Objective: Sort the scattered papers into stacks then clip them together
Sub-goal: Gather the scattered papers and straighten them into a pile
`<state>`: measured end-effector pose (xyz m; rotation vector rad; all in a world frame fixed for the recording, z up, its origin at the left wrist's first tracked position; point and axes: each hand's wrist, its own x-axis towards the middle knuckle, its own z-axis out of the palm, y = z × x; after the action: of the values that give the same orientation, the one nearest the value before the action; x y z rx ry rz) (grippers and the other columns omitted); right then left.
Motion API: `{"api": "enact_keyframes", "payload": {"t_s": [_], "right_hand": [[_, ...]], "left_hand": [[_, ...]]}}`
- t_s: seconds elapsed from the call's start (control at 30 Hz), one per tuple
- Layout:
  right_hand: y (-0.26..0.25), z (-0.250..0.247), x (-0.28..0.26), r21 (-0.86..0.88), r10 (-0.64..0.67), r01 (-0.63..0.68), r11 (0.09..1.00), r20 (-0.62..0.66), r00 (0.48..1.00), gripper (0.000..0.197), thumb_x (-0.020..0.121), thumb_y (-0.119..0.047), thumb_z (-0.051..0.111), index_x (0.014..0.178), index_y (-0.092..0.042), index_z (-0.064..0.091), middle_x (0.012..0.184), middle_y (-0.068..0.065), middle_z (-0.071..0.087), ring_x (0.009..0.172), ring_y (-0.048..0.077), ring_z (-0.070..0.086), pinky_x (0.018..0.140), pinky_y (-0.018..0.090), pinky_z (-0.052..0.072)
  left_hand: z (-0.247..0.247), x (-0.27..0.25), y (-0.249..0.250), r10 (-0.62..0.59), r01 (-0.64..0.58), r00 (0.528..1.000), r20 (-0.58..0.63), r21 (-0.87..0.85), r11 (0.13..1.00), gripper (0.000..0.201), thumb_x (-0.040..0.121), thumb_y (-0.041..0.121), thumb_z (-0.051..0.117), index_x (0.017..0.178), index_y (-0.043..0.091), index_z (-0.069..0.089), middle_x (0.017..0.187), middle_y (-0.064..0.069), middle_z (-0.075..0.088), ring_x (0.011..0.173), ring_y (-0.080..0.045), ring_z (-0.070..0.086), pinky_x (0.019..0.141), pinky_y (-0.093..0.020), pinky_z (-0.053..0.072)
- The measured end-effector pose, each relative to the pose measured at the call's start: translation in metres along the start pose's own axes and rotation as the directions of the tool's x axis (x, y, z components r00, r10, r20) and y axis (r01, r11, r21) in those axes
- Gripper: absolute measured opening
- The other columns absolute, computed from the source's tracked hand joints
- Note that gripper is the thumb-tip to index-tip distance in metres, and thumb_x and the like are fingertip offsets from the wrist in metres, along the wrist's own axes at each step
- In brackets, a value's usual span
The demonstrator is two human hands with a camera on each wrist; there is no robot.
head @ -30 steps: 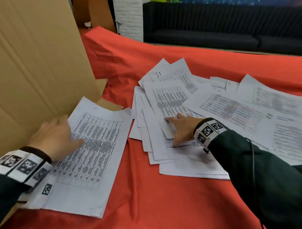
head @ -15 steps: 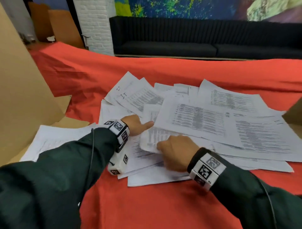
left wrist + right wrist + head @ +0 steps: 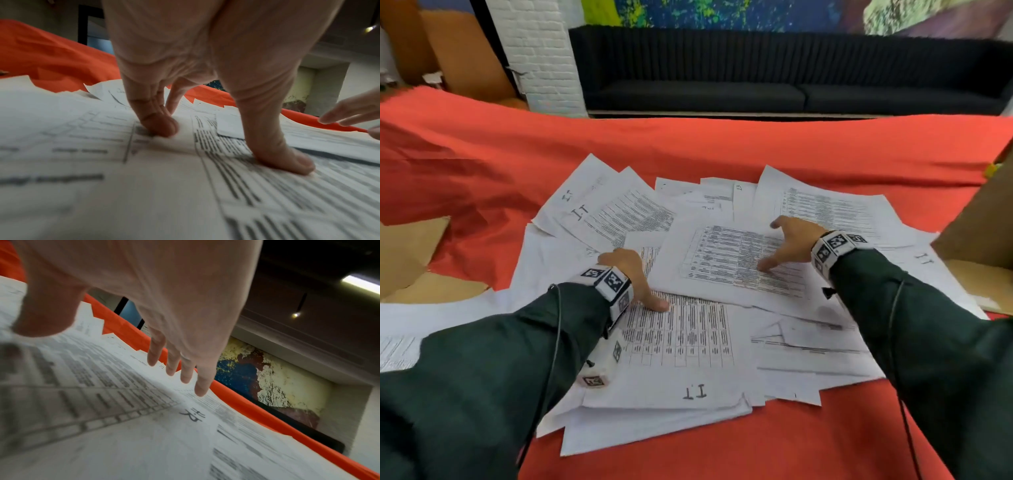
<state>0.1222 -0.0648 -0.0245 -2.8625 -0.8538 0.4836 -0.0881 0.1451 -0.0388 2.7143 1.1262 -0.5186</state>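
The scattered papers (image 3: 698,274) gained both hands: the left hand (image 3: 635,279), off its side sheet, pressed the "IT" sheet (image 3: 681,346) with extended fingers, the right hand (image 3: 789,245) splayed empty beyond it, so sorting continued

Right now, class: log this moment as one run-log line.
left hand: fingertips press sheet | right hand: open over papers | stacks: unsorted | clip: unseen
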Motion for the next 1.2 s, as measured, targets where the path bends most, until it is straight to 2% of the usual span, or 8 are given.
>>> {"api": "enact_keyframes", "payload": {"t_s": [0.23, 0.5, 0.6, 0.73, 0.9, 1.03, 1.1, 1.2], "right_hand": [[-0.003, 0.004, 0.061, -0.022, -0.02, 0.021, 1.0, 0.055, 0.998, 0.126, 0.049, -0.057, 0.096, 0.153, -0.019, 0.036, 0.149, 0.008, 0.049, 0.133, 0.034, 0.051, 0.107, 0.046, 0.046], [0.054, -0.029, 0.04, 0.034, 0.041, -0.037, 0.999, -0.102, 0.994, 0.044, 0.066, -0.035, 0.094, 0.086, -0.007, 0.067, 0.084, 0.004, 0.067, 0.076, 0.024, 0.062, 0.057, 0.023, 0.039], [0.081, -0.048, 0.011, 0.265, 0.056, -0.027, 0.964, -0.102, 0.993, 0.024, 0.074, -0.03, 0.09, 0.078, -0.015, 0.071, 0.078, 0.003, 0.072, 0.07, 0.02, 0.066, 0.064, 0.028, 0.047], [0.084, -0.057, -0.018, 0.817, 0.008, 0.113, 0.566, -0.142, 0.99, 0.02, 0.085, 0.001, 0.074, 0.105, 0.004, 0.072, 0.097, 0.022, 0.074, 0.079, 0.035, 0.073, 0.08, 0.054, 0.062], [0.063, -0.059, -0.013, 0.994, 0.145, 0.092, 0.058, -0.1, 0.984, 0.037, 0.087, 0.009, 0.064, 0.123, 0.003, 0.067, 0.113, 0.023, 0.074, 0.099, 0.043, 0.074, 0.078, 0.064, 0.058], [0.046, -0.049, -0.008, 0.995, 0.372, 0.084, 0.045, -0.095, 0.923, 0.04, 0.069, 0.005, 0.078, 0.109, 0.003, 0.072, 0.1, 0.02, 0.078, 0.086, 0.041, 0.077, 0.078, 0.063, 0.06], [0.038, -0.034, -0.007, 0.993, 0.464, 0.07, 0.097, -0.107, 0.879, 0.046, 0.061, -0.004, 0.082, 0.105, 0.004, 0.071, 0.094, 0.017, 0.078, 0.082, 0.035, 0.077, 0.078, 0.055, 0.063], [0.025, -0.008, -0.009, 0.996, 0.512, 0.078, 0.03, -0.083, 0.855, 0.067, 0.054, -0.007, 0.077, 0.118, 0.005, 0.065, 0.098, 0.016, 0.075, 0.084, 0.034, 0.075, 0.081, 0.052, 0.063]], "left_hand": [[-0.005, 0.019, -0.027, -0.113, 0.115, 0.993, 0.021, -0.11, 0.987, 0.091, 0.053, 0.064, 0.093, 0.11, 0.003, 0.057, 0.106, -0.008, 0.067, 0.098, -0.025, 0.066, 0.081, -0.033, 0.057], [-0.012, 0.025, -0.044, -0.013, -0.031, 0.997, -0.08, -0.531, 0.847, 0.036, 0.071, 0.032, 0.094, 0.094, 0.011, 0.077, 0.089, -0.007, 0.078, 0.087, -0.028, 0.074, 0.079, -0.035, 0.058], [-0.014, 0.016, -0.034, 0.079, -0.169, 0.984, -0.158, -0.71, 0.683, 0.022, 0.086, 0.028, 0.083, 0.102, 0.014, 0.077, 0.095, -0.005, 0.08, 0.089, -0.026, 0.077, 0.093, -0.045, 0.058], [-0.008, 0.011, -0.006, 0.093, -0.26, 0.962, -0.257, -0.755, 0.601, 0.02, 0.091, 0.024, 0.077, 0.107, 0.012, 0.076, 0.099, -0.007, 0.078, 0.093, -0.028, 0.075, 0.088, -0.038, 0.058], [0.006, -0.006, 0.028, 0.178, -0.326, 0.945, -0.273, -0.784, 0.528, 0.018, 0.096, 0.033, 0.069, 0.092, 0.016, 0.076, 0.093, -0.01, 0.079, 0.09, -0.035, 0.075, 0.091, -0.055, 0.06], [0.012, -0.022, 0.043, 0.19, -0.097, 0.979, -0.07, -0.986, 0.139, 0.089, 0.073, 0.092, 0.054, 0.121, 0.02, 0.074, 0.118, -0.01, 0.076, 0.107, -0.035, 0.073, 0.095, -0.051, 0.058], [0.011, -0.034, 0.046, 0.304, 0.025, 0.952, 0.02, -1.0, -0.013, 0.085, 0.082, 0.087, 0.042, 0.122, 0.019, 0.073, 0.109, -0.013, 0.079, 0.095, -0.032, 0.076, 0.082, -0.044, 0.061], [0.017, -0.044, 0.046, 0.369, -0.017, 0.929, -0.004, -0.999, 0.034, 0.045, 0.096, 0.048, 0.062, 0.118, 0.01, 0.074, 0.105, -0.016, 0.079, 0.095, -0.036, 0.076, 0.091, -0.053, 0.059]]}}
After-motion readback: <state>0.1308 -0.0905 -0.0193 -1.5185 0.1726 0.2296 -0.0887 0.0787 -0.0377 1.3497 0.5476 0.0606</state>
